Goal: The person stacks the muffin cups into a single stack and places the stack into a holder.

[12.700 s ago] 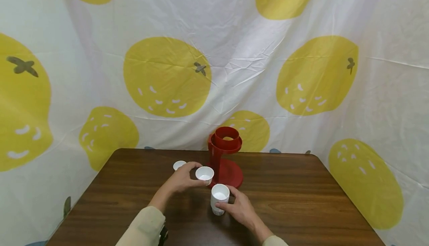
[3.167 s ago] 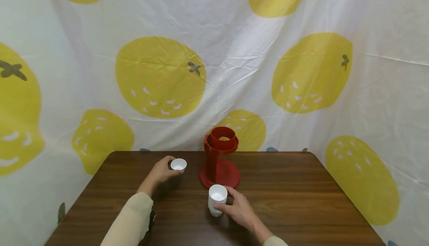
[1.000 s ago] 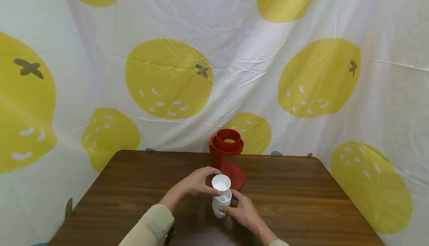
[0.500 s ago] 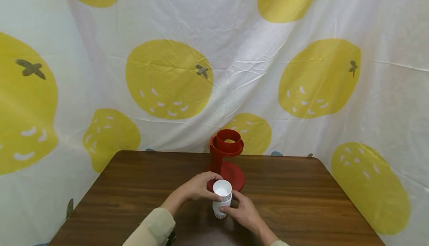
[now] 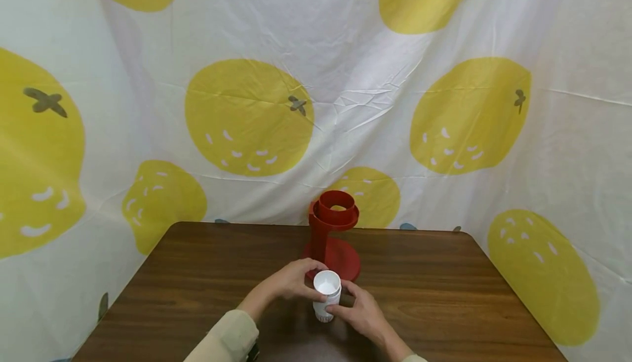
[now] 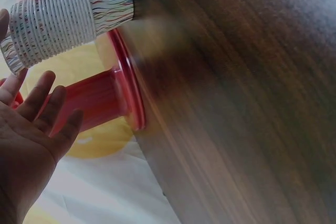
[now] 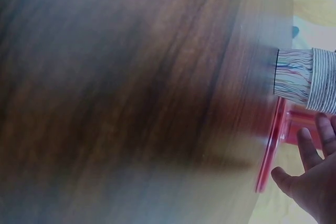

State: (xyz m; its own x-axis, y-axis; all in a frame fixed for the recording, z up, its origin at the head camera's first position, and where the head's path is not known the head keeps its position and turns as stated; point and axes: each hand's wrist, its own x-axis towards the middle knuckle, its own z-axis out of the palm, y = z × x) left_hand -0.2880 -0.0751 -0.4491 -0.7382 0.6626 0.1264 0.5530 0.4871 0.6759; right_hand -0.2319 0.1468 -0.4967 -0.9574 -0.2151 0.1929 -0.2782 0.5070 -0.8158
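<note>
A stack of nested paper cups (image 5: 323, 311) stands upright on the table in front of the red stand. The top cup (image 5: 327, 283) sits down in the stack, and my left hand (image 5: 288, 285) pinches it near the rim between thumb and forefinger. Lower down, my right hand (image 5: 364, 314) grips the stack from the right side. In the left wrist view many stacked rims show on the cup stack (image 6: 60, 20), with coloured wavy lines on the lowest cup. The right wrist view shows the base of the cup stack (image 7: 295, 74) on the table, with my right hand (image 7: 315, 184) beside it.
Just behind the cups is a red stand (image 5: 338, 260) with a round base, an upright post and a ring (image 5: 338, 214) on top. The brown wooden table (image 5: 434, 285) ends at a lemon-print cloth (image 5: 345, 120) at the back.
My left hand has carried a cup from the table's left side to the stack and lowered it in. My right hand has kept its grip on the stack.
</note>
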